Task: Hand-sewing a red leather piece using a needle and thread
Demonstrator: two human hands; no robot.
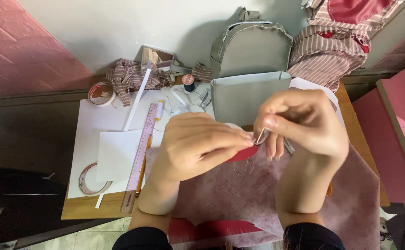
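Observation:
My left hand [198, 146] pinches a small red fabric piece [241, 154] at its fingertips, over a pinkish-mauve cloth [351, 194] spread on the table. My right hand [304, 122] is closed just to the right of it, thumb and forefinger pinching a thin needle [260, 136] at the edge of the red piece. A loop of pale thread [243, 169] hangs below the red piece. Both hands nearly touch at the fingertips.
A small grey backpack [251, 69] stands behind the hands. White paper sheets [96, 125], a pink ruler [140, 155], a yellow pencil [141, 173], tape rolls [101, 93], thread spools [188, 82] and striped fabric [325, 46] lie around on the wooden table [86, 210].

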